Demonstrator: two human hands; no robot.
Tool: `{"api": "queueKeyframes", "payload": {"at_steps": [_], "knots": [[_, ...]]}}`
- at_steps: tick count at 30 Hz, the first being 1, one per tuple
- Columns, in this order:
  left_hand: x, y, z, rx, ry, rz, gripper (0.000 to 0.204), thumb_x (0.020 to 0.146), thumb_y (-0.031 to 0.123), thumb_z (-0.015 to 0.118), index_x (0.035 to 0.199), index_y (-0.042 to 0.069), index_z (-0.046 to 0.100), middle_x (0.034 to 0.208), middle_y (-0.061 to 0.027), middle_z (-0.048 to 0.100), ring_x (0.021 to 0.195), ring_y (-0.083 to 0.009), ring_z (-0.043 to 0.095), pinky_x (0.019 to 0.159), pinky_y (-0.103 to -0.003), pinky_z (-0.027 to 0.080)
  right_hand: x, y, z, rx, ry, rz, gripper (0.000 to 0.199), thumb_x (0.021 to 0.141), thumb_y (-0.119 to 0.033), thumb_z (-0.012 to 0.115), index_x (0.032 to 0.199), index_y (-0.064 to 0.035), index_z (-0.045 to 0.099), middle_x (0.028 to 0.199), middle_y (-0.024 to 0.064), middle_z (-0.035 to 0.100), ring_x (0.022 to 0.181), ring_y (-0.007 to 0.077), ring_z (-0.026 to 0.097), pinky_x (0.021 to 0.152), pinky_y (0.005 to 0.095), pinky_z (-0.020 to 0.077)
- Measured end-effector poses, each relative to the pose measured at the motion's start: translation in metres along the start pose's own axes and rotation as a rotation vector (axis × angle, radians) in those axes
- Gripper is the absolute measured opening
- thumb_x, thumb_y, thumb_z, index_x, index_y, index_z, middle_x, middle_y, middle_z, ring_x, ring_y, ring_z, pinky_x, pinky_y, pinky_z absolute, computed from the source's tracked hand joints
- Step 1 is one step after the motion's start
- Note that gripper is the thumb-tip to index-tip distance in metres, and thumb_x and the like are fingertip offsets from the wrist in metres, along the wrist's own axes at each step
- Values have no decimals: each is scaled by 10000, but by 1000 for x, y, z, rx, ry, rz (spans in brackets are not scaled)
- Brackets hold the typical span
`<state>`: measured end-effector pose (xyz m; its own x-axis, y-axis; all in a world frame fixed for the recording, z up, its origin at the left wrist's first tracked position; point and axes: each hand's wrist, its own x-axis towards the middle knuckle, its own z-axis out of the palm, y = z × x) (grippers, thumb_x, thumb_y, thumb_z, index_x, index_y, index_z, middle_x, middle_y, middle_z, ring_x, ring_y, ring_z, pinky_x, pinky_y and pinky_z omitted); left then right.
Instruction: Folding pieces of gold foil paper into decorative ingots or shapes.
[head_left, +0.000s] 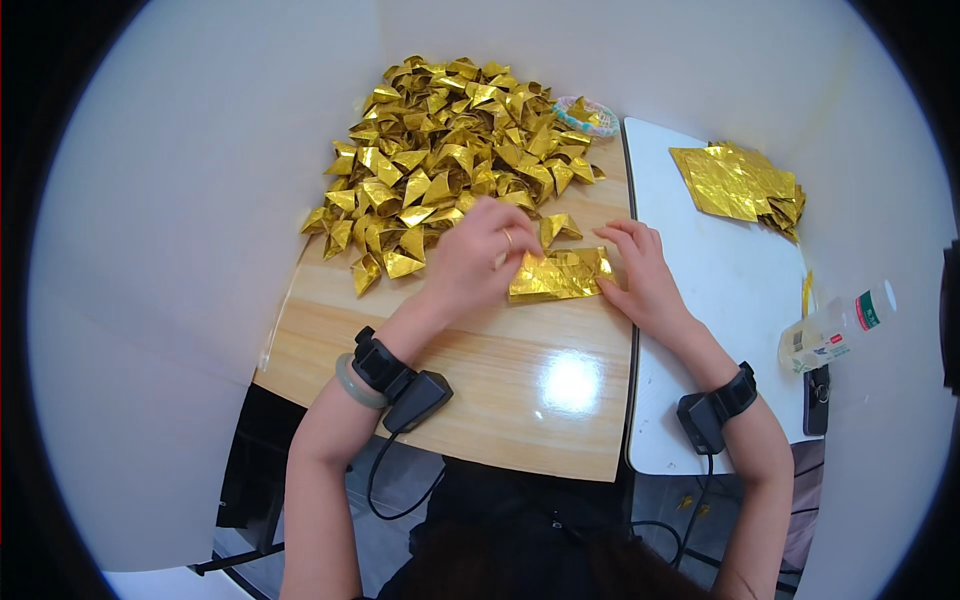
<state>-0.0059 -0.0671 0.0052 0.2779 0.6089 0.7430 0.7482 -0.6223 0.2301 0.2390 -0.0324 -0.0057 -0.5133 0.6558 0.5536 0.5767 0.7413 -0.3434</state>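
Observation:
A rectangular strip of gold foil paper (pixel 562 276) lies creased on the wooden tabletop between my hands. My left hand (pixel 478 252) is closed, its bent fingertips pinched at the paper's upper left part; the hand itself covers some of that end. At the right end rests my right hand (pixel 648 280), with thumb and fingers apart and the thumb against the paper's edge. Just beyond the strip sits one folded gold paper piece (pixel 560 228). A large heap of similar folded gold pieces (pixel 440 150) spreads behind my left hand.
A beaded ring-shaped band (pixel 586 116) lies by the heap. On the white table (pixel 690 330) to the right are a stack of flat gold sheets (pixel 735 182), a clear plastic bottle (pixel 835 330) and a dark phone-like object (pixel 816 402). Pale walls enclose the tables.

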Motion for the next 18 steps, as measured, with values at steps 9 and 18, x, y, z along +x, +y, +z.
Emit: {"api": "queueKeyframes", "payload": {"at_steps": [9,18], "knots": [[-9,3,12,-178,-437,56,190,739,142,686,923,103,656,941,-24,609,897,-227,578,752,-334,481,-1,2,-5,86,-310,-190,287,784,-186,655,1035,-64,592,1108,110,545,1077,278,477,929,360,417],[-1,14,1,-70,-362,97,143,770,154,647,897,96,674,864,-39,617,778,-215,587,652,-328,484,-6,3,-3,257,-180,-60,256,830,-120,622,1073,-48,595,869,44,649,719,172,604,643,281,493]]}}
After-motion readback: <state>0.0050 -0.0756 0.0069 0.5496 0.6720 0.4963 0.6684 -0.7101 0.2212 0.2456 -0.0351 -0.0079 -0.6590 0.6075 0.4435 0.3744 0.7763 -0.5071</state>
